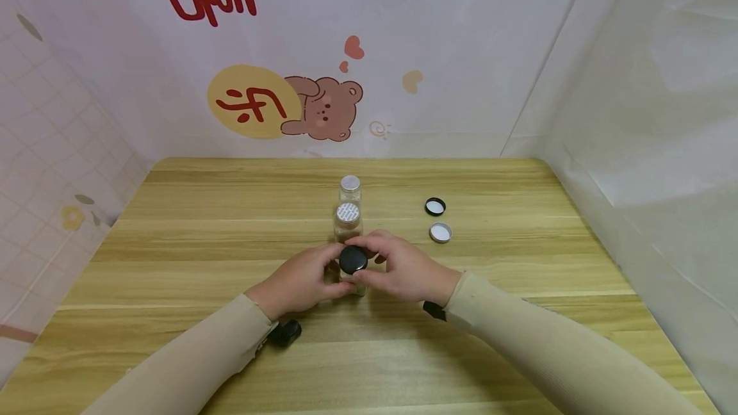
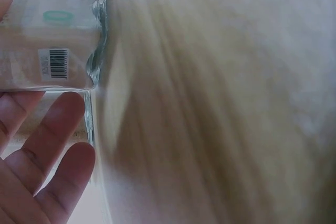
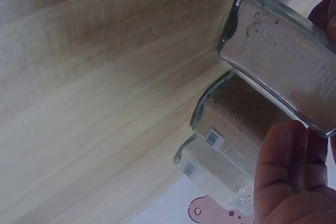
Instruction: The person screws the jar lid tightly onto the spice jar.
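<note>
A square clear glass jar with a black lid stands nearest me in a row of jars. My left hand holds the jar from the left, thumb and a finger on opposite sides; its other fingers spread beside it in the left wrist view. From the right, my right hand grips the black lid between thumb and fingers. Pale contents and a barcode label show in the left wrist view. The right wrist view shows the jar's other faces, while its lid is out of sight there.
Behind it stand a jar with a silver patterned top and brown contents, then a smaller-looking jar with a silver top. A black-rimmed lid and a silver-rimmed lid lie upside down to the right on the wooden table.
</note>
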`<state>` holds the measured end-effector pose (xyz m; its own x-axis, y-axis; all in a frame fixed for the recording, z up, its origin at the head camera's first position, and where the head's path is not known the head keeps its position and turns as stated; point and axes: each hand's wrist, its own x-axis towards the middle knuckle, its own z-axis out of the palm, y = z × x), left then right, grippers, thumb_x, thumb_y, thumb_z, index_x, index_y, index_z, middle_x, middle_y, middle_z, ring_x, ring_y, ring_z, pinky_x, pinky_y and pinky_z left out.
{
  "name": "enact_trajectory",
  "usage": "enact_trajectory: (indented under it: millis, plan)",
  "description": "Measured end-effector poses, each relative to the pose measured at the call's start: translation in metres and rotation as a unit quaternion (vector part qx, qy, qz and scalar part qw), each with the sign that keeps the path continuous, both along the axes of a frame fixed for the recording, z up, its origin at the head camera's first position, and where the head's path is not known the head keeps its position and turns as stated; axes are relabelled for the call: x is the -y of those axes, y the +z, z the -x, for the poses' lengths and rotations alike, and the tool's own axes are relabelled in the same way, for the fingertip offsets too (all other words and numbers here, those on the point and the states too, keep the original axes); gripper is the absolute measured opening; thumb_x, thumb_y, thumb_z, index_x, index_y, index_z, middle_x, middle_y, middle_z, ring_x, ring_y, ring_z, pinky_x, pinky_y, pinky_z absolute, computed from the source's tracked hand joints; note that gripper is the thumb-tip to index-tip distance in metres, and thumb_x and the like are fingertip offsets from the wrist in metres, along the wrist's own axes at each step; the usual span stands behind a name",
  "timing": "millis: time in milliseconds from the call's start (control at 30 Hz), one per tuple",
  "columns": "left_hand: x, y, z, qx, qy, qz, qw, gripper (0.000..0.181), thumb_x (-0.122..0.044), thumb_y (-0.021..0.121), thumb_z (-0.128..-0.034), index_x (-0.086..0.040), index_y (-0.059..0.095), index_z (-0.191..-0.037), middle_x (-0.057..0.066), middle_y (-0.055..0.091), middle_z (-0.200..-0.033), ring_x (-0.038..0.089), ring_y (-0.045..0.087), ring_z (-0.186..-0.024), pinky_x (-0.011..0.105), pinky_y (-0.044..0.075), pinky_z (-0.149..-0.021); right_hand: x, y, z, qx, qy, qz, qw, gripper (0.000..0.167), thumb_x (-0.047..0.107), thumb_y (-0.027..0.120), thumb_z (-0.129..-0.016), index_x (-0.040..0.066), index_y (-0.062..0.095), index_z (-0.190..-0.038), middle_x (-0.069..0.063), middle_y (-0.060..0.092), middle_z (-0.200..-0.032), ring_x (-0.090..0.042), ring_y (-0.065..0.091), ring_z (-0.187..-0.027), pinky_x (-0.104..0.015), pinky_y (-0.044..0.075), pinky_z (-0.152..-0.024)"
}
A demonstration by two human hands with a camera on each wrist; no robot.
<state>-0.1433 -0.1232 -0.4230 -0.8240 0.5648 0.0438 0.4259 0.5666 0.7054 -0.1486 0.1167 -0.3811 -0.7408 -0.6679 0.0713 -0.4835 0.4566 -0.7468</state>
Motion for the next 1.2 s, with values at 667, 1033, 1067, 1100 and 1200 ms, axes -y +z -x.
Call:
enact_trajectory:
  millis: [667,1033,1067,1100,1200]
  plan:
    - [-0.0004,-0.0014,0.0000,-0.003,0.008,0.003,1.0000,0.040,-0.040,0.083,-0.0927,-0.025,0.065,-0.126,-0.011,0.067,-0.110,0.013,0.063,-0.095,0.029,0.054,-0.085,0.0024,-0.0024,0.0008,0.022,-0.015,0.008,0.9996,0.041,0.021,0.081,-0.095,0.016,0.066,-0.133,0.001,0.066,-0.120,-0.013,0.065,-0.110,-0.043,0.056,-0.098]
    - [-0.0007,0.0012,-0.0007,0.003,0.006,0.007,1.0000,0.046,-0.039,0.084,-0.0919,-0.023,0.064,-0.130,-0.010,0.068,-0.115,0.012,0.066,-0.100,0.032,0.057,-0.090,0.0012,-0.0056,0.0023,0.001,-0.001,0.012,0.9999,0.058,0.019,0.082,-0.093,0.011,0.060,-0.146,-0.003,0.066,-0.127,-0.015,0.064,-0.111,-0.044,0.057,-0.096]
    - [-0.0006,0.0012,-0.0007,0.003,0.007,0.006,1.0000,0.047,-0.039,0.084,-0.0916,-0.023,0.064,-0.131,-0.010,0.068,-0.115,0.012,0.066,-0.100,0.032,0.057,-0.089,0.0010,-0.0054,0.0023,-0.002,0.003,0.013,0.9999,0.055,0.018,0.081,-0.093,0.013,0.061,-0.145,-0.003,0.066,-0.125,-0.015,0.064,-0.111,-0.043,0.057,-0.095]
    - [-0.0005,0.0011,-0.0007,0.002,0.007,0.006,1.0000,0.047,-0.040,0.084,-0.0914,-0.023,0.064,-0.130,-0.010,0.068,-0.115,0.012,0.066,-0.099,0.031,0.057,-0.089,0.0010,-0.0050,0.0022,-0.003,0.003,0.013,0.9999,0.052,0.018,0.081,-0.094,0.014,0.063,-0.142,-0.002,0.066,-0.123,-0.014,0.064,-0.110,-0.043,0.057,-0.094]
    - [-0.0006,0.0006,-0.0005,-0.001,0.008,0.005,1.0000,0.043,-0.041,0.083,-0.0916,-0.024,0.065,-0.126,-0.011,0.067,-0.111,0.014,0.064,-0.097,0.030,0.055,-0.087,0.0020,-0.0036,0.0018,0.012,-0.004,0.019,0.9997,0.043,0.019,0.081,-0.094,0.017,0.066,-0.134,0.000,0.066,-0.119,-0.013,0.064,-0.109,-0.043,0.056,-0.095]
